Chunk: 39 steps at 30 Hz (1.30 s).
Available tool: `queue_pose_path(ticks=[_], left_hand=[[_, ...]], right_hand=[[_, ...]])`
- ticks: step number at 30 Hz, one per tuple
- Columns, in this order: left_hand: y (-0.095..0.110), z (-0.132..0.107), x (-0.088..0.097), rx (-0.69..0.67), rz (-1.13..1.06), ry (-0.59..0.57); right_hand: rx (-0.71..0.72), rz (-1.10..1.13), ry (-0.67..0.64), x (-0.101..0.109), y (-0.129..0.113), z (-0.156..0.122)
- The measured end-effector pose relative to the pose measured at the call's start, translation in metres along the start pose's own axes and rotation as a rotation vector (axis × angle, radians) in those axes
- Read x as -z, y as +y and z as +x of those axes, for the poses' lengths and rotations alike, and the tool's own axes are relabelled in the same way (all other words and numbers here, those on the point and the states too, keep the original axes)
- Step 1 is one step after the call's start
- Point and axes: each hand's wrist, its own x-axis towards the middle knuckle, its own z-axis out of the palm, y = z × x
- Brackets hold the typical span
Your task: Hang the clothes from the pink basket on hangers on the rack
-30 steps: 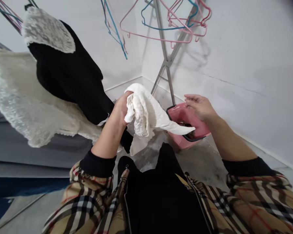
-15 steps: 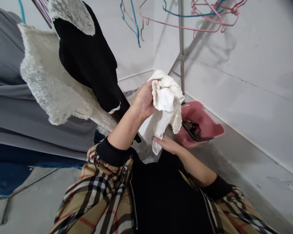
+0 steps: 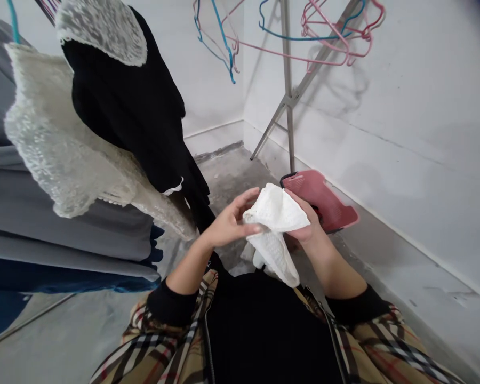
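Note:
A crumpled white textured garment point(image 3: 278, 210) is held between my two hands in front of my chest, its lower part hanging down. Its exact kind cannot be made out. My left hand point(image 3: 236, 218) grips its left edge, thumb in front and fingers behind. On the other side, my right hand point(image 3: 306, 218) holds the right edge, its fingers mostly hidden behind the cloth. Beyond my right hand stands a pink plastic basket point(image 3: 336, 205), partly covered by that hand, with some dark and red items just showing inside.
At left hang a black garment with a white lace collar point(image 3: 124, 101), a cream lace garment point(image 3: 56, 128) and grey cloth point(image 3: 64, 229). Blue hangers point(image 3: 224, 42) and pink hangers point(image 3: 328, 56) hang above, near a metal rack leg point(image 3: 288, 80) by the white wall point(image 3: 416, 106).
The white garment has come lower and is spread between both hands. My left hand has moved down; my right hand has risen from the garment's lower end to its right edge.

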Motion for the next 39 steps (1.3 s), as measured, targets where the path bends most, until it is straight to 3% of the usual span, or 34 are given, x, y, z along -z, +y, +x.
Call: queue_pose_path(ticks=[4, 6, 8, 11, 15, 19, 24, 30, 36, 39], left_hand=[[-0.014, -0.008, -0.016, -0.175, 0.367, 0.182], [-0.016, -0.005, -0.019, -0.197, 0.385, 0.322], [-0.015, -0.001, -0.017, -0.114, 0.265, 0.426], [-0.006, 0.004, -0.008, 0.132, -0.036, 0.478], [0.016, 0.005, 0.002, 0.418, -0.333, 0.386], [0.032, 0.009, -0.001, 0.544, -0.374, 0.166], [0.033, 0.013, 0.004, 0.510, -0.241, -0.021], [0.017, 0.006, 0.023, 0.428, -0.221, -0.098], [-0.019, -0.009, 0.025, 0.406, -0.116, -0.123], [-0.042, -0.016, 0.026, 0.426, 0.026, -0.081]], right_hand=[[0.028, 0.014, 0.014, -0.009, 0.000, 0.002], [0.036, 0.026, 0.009, -0.017, -0.002, 0.000], [0.052, 0.056, 0.014, -0.022, -0.004, -0.005], [0.077, 0.064, -0.014, -0.022, -0.011, -0.017], [0.260, -0.098, -0.021, -0.012, -0.014, -0.028], [0.491, -0.473, -0.024, -0.012, -0.005, -0.016], [0.352, -0.723, -0.292, -0.021, -0.001, 0.002], [0.333, -0.687, -0.003, -0.026, -0.015, -0.006], [0.345, -0.532, 0.101, -0.032, -0.027, -0.022], [0.368, -0.546, 0.164, -0.032, -0.038, -0.029]])
